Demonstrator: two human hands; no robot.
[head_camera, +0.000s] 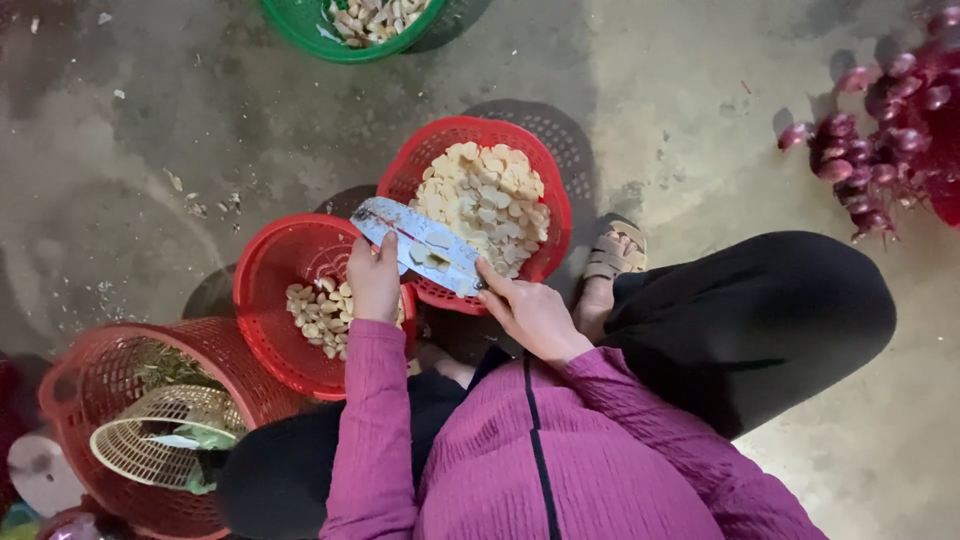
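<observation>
In the head view, a wide knife blade (420, 245) is held flat across the middle of the frame, above the gap between two red baskets. The left hand (374, 282) is closed over the blade's left end, with the fingers on top of the metal, and the right hand (528, 312) is closed on its right end, where the handle seems to be; the handle itself is hidden by the fingers. A few pale slices are seen lying on the blade. The upper red basket (549, 190), just above the blade, is filled almost to the rim with pale cut slices (485, 200). The lower red basket (270, 290), left of centre, holds only a small heap of whole peeled garlic cloves (318, 312) at its bottom. From this it is judged that most of the slicing is done and a little is left. At the lower left a third red basket (100, 370) is lying tilted, with a cream woven basket (150, 445) inside. A green basket (300, 25) is cut by the top edge, and purple shallots (880, 150) are lying on the concrete floor (680, 100) at the upper right.
</observation>
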